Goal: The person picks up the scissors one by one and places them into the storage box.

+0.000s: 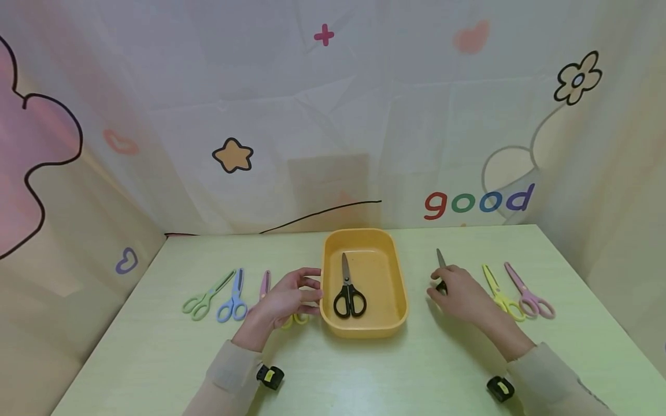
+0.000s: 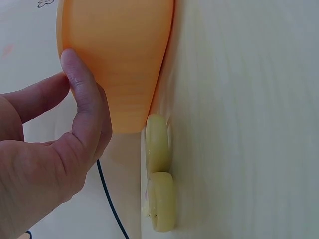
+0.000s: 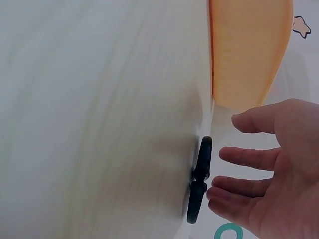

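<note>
My left hand [image 1: 283, 297] is at the left side of the yellow-orange tray [image 1: 403, 294], its fingertips touching the tray's rim from outside. Inside the tray lies a pair of black-handled scissors [image 1: 347, 283], blades pointing away. Right of the tray, my right hand [image 1: 463, 293] hovers with spread fingers over a second pair of black-handled scissors [image 1: 440, 257], partly hidden beneath it in the head view. The right wrist view shows the black handles [image 3: 202, 169] flat on the table, close to my fingertips.
Left on the table lie green scissors [image 1: 204, 301], blue scissors [image 1: 235, 300], pink scissors [image 1: 265, 283] and yellow scissors [image 1: 300, 319], the last two partly behind my left hand. Further right are yellow scissors [image 1: 499, 294] and pink scissors [image 1: 528, 296]. A printed curtain [image 1: 333, 115] hangs behind.
</note>
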`<act>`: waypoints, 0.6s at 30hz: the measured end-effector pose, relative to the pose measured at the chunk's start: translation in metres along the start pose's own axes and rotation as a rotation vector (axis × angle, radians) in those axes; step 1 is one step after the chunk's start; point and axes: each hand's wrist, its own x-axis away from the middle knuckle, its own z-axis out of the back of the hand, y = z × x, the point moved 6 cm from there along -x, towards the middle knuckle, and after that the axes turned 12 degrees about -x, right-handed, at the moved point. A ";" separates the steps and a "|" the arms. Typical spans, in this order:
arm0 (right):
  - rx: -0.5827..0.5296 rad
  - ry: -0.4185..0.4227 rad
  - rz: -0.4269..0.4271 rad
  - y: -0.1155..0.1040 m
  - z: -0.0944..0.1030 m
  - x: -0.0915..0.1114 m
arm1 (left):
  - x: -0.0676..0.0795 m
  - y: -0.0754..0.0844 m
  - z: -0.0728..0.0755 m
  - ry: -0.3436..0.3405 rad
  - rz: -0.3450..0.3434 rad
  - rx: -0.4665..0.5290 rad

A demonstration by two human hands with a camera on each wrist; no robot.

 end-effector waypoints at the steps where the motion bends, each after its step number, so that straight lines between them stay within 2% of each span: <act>1: 0.000 0.016 0.015 -0.001 0.001 0.001 | 0.000 0.000 0.000 -0.001 0.001 0.001; 3: 0.019 0.044 0.031 -0.001 0.004 0.002 | 0.000 0.000 0.000 -0.002 0.001 0.001; 6: 0.062 0.052 0.006 0.001 0.007 0.003 | 0.001 0.001 0.000 -0.002 0.000 0.005; 11: 0.109 -0.009 -0.082 0.009 0.007 0.005 | 0.001 0.001 0.000 -0.006 -0.002 0.004; 18: 0.122 -0.064 -0.109 0.015 0.002 0.008 | 0.001 0.001 -0.001 -0.007 -0.003 0.001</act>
